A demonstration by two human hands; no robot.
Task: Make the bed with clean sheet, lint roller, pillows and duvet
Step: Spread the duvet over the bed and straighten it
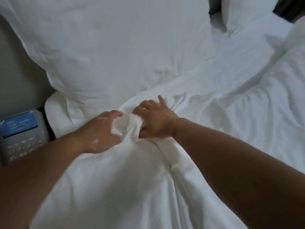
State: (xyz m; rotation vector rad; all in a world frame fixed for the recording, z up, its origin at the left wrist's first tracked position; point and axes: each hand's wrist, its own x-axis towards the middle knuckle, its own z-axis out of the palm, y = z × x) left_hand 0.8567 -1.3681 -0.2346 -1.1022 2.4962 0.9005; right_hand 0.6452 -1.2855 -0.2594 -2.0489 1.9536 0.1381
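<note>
Both arms reach forward, left hand (pixel 100 131) and right hand (pixel 155 120) each clutching bunched duvet (pixel 131 123).

Duvet (pixel 165 171): white woven cloth, matt, soft, heavily creased. 2 pillows, big one (pixel 107 47) and far one (pixel 244 10): same white matt cloth, only fine wrinkles. Sheet (pixel 239 52): white cloth, matt, shallow folds. Desk phone (pixel 23 134): grey plastic, smooth, slight sheen, with a blue printed card on its face. Wall panel (pixel 19 71): grey, matt, smooth. Can't tell its material.
</note>
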